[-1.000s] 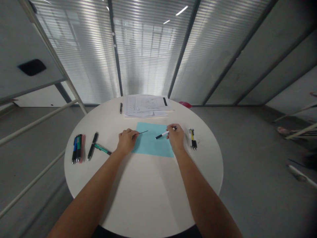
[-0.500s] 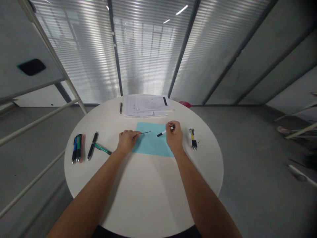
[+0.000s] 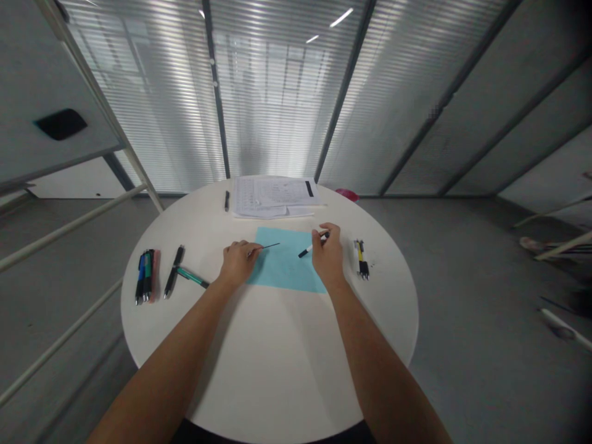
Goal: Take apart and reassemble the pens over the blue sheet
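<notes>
My left hand point(image 3: 239, 259) pinches a thin dark pen refill point(image 3: 272, 245) between thumb and fingers, its free end pointing right over a light-blue sheet point(image 3: 282, 271). Over the right part of that sheet, my right hand point(image 3: 327, 251) is closed around a white pen with black ends point(image 3: 306, 251). The pen slants, lower end toward the left; its middle is hidden by the fingers. Refill and pen are apart. Near my left forearm lies a green pen point(image 3: 192, 277), touching or almost touching a black pen point(image 3: 174, 271).
Several pens point(image 3: 147, 275), blue, green and pinkish, lie together at the left of the round white table point(image 3: 272, 357). A group of yellow, white and black pens point(image 3: 362, 260) is at the right. Printed papers point(image 3: 277, 198) and a small dark pen point(image 3: 227, 201) lie at the back.
The white pen has shifted slightly right, and the fingers of my right hand have changed their hold on it. My left hand and the refill have barely moved.
</notes>
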### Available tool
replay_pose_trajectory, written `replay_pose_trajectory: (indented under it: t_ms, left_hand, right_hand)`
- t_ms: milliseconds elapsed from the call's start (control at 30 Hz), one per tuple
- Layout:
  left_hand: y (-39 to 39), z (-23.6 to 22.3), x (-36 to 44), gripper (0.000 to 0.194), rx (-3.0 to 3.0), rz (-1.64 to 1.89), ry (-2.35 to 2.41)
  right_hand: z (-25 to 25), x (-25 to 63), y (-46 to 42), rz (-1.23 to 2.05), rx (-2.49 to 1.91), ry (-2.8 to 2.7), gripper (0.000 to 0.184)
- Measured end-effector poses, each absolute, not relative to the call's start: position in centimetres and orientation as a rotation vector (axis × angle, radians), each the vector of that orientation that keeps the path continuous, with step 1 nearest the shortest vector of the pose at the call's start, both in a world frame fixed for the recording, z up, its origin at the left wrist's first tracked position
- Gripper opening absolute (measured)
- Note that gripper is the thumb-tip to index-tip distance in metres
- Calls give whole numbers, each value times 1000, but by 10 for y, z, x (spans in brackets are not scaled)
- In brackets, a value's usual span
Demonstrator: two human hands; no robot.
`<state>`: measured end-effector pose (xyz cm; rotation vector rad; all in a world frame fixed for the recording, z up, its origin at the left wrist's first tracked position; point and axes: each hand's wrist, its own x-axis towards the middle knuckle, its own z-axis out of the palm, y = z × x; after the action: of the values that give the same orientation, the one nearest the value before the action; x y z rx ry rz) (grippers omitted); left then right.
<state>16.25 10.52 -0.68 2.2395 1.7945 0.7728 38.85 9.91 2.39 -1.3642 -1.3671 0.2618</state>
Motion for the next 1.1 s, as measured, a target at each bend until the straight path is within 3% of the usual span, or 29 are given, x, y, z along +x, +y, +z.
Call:
replay_pose_trajectory:
  t_ms: [400, 700, 900, 1100]
  left_hand:
    - [104, -10, 164, 26, 2290, 705, 1767]
    - [103, -9, 164, 25, 2276, 722, 1741]
    - [107, -8, 161, 34, 2058, 1023, 1670]
    - [116, -6, 154, 45, 1395, 1453, 1445]
  right_hand:
    - [29, 387, 97, 231, -1249, -1223, 34]
    - [16, 389, 105, 252, -1259, -1466, 17]
    - [6, 387, 107, 181, -1275, -1703, 15]
    - [-3, 388, 109, 159, -1375, -1846, 22]
